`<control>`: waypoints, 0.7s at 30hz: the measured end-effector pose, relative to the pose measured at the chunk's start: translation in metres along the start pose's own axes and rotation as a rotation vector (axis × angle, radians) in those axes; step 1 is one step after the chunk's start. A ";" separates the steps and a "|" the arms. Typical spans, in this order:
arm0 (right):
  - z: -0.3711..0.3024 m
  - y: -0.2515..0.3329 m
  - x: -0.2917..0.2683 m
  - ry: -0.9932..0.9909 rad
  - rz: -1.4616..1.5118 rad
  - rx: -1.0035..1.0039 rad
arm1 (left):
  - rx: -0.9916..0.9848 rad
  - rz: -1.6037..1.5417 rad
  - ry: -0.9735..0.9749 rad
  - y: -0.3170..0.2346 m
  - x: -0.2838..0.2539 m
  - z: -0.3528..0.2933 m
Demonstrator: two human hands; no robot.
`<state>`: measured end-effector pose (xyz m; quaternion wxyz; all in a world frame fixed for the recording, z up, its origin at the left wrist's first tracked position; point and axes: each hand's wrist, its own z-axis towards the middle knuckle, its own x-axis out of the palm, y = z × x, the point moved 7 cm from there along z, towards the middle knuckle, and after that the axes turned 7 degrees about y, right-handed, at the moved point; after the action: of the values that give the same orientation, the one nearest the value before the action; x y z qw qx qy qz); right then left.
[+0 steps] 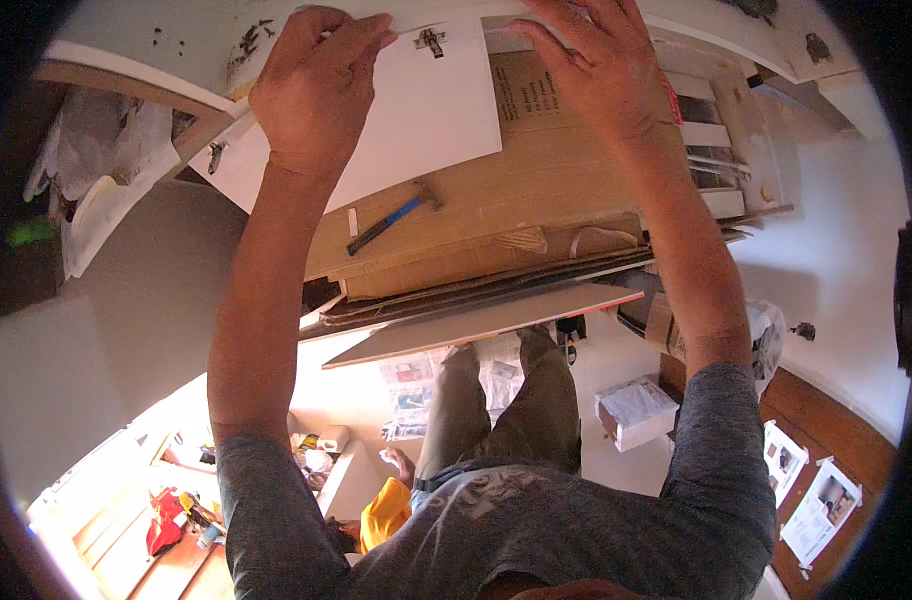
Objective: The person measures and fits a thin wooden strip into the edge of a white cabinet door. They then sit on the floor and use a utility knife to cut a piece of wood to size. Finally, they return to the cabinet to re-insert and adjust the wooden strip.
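Both my arms reach up to the white cabinet frame at the top of the view. My left hand [316, 85] is closed, thumb and fingers drawn together by the frame edge; whatever they pinch does not show. Below it hangs or leans a white panel [406, 130] with one metal hinge [430, 41] near its top edge and another hinge [214, 157] at its left corner. My right hand [601, 75] is at the frame, to the right of the panel, with its fingers apart; some fingertips are cut off by the picture's edge.
A blue-handled hammer [388, 222] lies on brown cardboard [576, 190] in front of me. A board [486, 322] juts out just below. To the lower right is a white box [636, 412]. A person's hand [400, 465] and yellow cloth [385, 513] show beside me, lower left.
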<state>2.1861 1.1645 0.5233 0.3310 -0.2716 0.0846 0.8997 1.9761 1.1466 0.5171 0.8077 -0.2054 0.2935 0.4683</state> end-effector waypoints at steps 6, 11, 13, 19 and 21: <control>-0.009 -0.009 0.013 0.079 -0.043 -0.098 | -0.030 -0.050 0.059 -0.002 -0.002 0.002; -0.009 -0.011 0.023 0.022 -0.142 -0.135 | -0.040 -0.101 -0.013 -0.008 0.005 0.001; -0.005 -0.007 0.021 0.014 -0.081 -0.118 | 0.077 -0.065 -0.131 -0.015 -0.002 -0.001; 0.016 0.017 0.050 0.170 0.051 -0.188 | 0.013 -0.020 -0.238 -0.007 -0.012 -0.019; 0.020 0.018 0.054 0.142 0.061 -0.169 | 0.094 0.197 -0.521 -0.012 -0.028 -0.030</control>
<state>2.1319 1.1870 0.5104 0.2725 -0.3586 0.0399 0.8919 1.9669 1.1045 0.5140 0.8150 -0.0109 0.1157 0.5677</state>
